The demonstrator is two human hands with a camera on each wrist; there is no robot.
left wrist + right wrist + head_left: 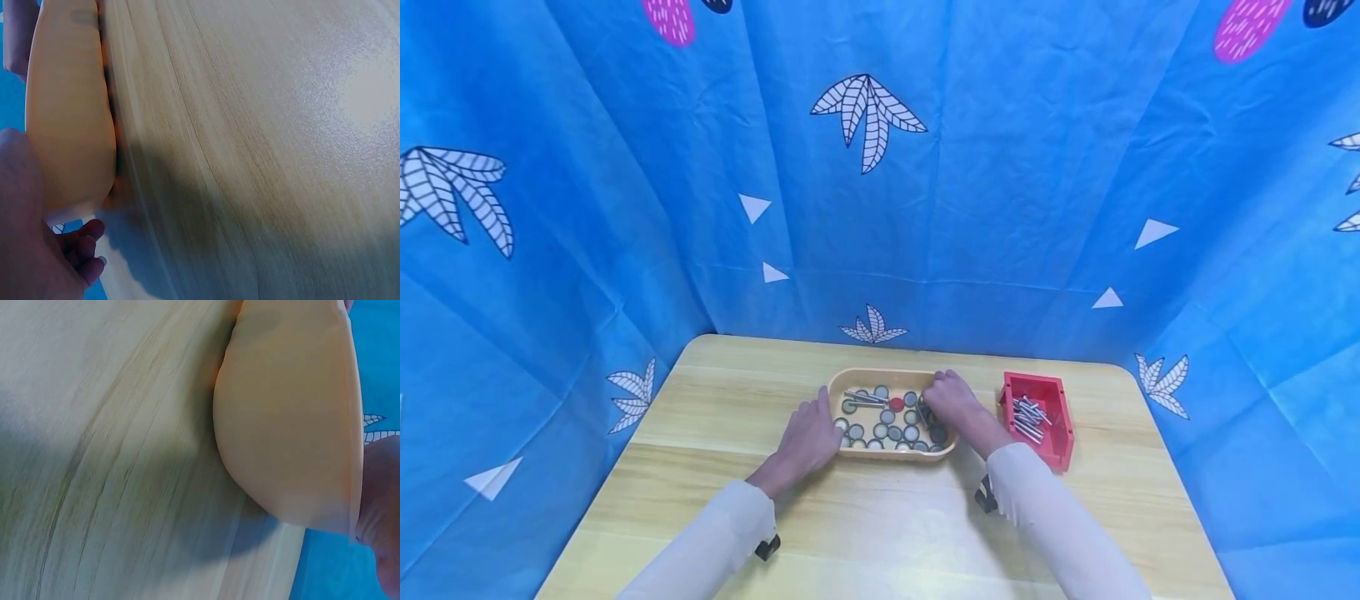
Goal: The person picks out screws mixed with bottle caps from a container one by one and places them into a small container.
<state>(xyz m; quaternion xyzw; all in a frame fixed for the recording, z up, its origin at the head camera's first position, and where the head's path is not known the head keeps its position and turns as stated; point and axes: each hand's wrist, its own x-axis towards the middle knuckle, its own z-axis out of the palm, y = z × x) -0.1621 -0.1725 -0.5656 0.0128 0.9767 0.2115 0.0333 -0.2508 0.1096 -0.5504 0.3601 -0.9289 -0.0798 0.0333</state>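
Observation:
A shallow peach-coloured tray point(891, 456) holds several round bottle-cap-like discs point(887, 417), one of them red point(897, 404), and a few long metal rods point(867, 399). At the tray's left end my left hand point(808, 435) grips the rim; the left wrist view has its curled fingers point(92, 229) by the tray's outer end. My right hand point(957, 402) reaches over the right end with bent fingers down among the discs. Whether those fingertips pinch anything is hidden, and in the right wrist view the tray wall point(287, 425) blocks them.
Right of the tray stands a red plastic bin point(1057, 446) with several metal screws or bolts point(1030, 418) in it. Everything rests on a light wooden table point(880, 517). A blue patterned curtain point(1000, 208) encloses the back and sides.

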